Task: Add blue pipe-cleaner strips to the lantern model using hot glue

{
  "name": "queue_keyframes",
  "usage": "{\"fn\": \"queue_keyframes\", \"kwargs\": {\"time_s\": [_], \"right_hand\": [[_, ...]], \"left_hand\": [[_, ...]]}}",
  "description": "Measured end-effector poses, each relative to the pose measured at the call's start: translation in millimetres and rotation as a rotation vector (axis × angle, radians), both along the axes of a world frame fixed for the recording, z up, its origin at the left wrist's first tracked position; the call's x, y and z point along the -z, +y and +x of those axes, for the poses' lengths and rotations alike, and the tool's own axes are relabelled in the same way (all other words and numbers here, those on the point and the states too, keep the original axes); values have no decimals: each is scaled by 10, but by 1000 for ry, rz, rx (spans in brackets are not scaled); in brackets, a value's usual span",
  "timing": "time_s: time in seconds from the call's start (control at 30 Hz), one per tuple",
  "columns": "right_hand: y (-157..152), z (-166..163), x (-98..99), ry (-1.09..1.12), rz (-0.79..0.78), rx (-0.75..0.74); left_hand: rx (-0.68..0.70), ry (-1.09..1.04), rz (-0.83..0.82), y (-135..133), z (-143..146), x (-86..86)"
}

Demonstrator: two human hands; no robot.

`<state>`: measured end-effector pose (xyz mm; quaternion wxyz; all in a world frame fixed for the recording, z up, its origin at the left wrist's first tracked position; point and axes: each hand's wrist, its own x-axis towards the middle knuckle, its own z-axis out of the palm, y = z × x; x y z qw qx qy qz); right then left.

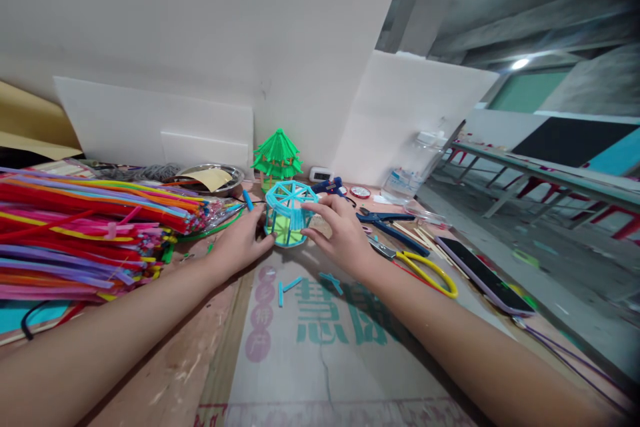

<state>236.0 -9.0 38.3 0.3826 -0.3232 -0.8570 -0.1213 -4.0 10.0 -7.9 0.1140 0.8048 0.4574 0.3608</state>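
Observation:
A small round cage-like model (289, 212) of light blue pipe cleaners, with a spoked top and a green floor, stands on the table. My left hand (243, 240) grips its left side, fingers curled against it. From the right, my right hand (340, 235) holds the model's other side, fingertips on the rim and lower edge. Behind it stands a finished green pagoda-shaped model (277, 157). A few short blue pipe cleaner pieces (290, 285) lie on the printed cardboard sheet (325, 353) in front of my hands.
A big pile of coloured pipe cleaners (85, 227) fills the left. Right of my hands lie yellow-handled cutters (425, 267), blue pliers (385, 219), a blue glue gun (330, 185) and a phone (487, 277). A metal dish (213, 177) and white boards (210, 47) stand behind.

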Motion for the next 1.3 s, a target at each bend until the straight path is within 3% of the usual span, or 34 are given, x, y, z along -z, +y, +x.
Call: {"fn": "queue_keyframes", "kwargs": {"time_s": [0.6,0.87,0.97,1.1,1.3], "right_hand": [[43,12,-47,-84,114,5],[-206,93,-490,83,10,13],[-254,133,-554,58,-71,6],[-305,228,-439,-44,-225,-56],[-572,186,-104,-349,-450,-168]], "left_hand": [[-26,-117,-45,-72,40,-64],[-26,-115,-52,-59,39,-56],[-13,-115,-40,-41,36,-32],[-33,-99,-50,-21,18,-5],[-26,-116,-53,-12,16,10]]}}
